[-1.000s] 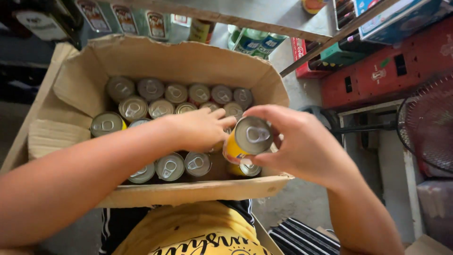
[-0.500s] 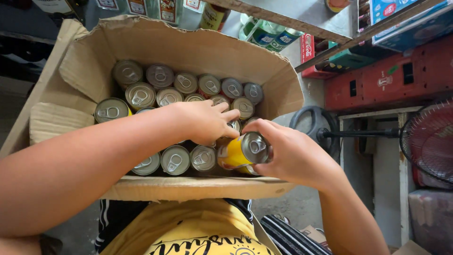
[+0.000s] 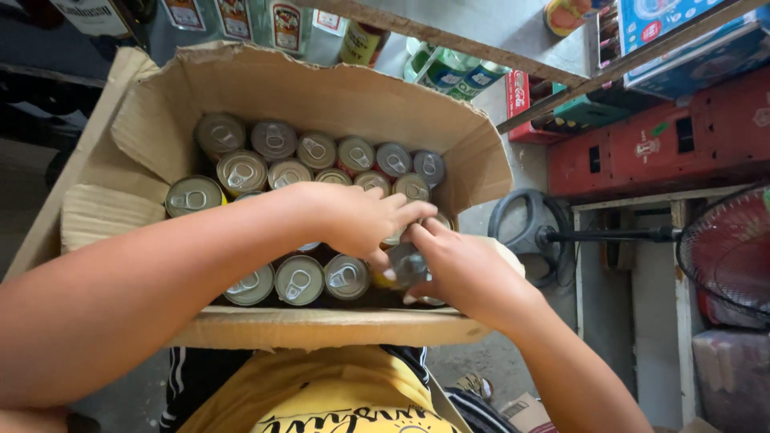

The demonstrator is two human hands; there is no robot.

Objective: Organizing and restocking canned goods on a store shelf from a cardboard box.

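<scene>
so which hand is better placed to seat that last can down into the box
Right. The right hand grips the can at the near right corner of the cardboard box, over the gap. The left hand only rests on top of neighbouring cans, fingertips touching it.

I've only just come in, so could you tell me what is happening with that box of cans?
A person is bent over an open cardboard box packed with upright drink cans. The right hand grips a yellow can at the box's near right corner, low among the others. The left hand reaches across the rows and rests on the can tops beside it, its fingers meeting the right hand. A red crate and a fan stand to the right.
</scene>
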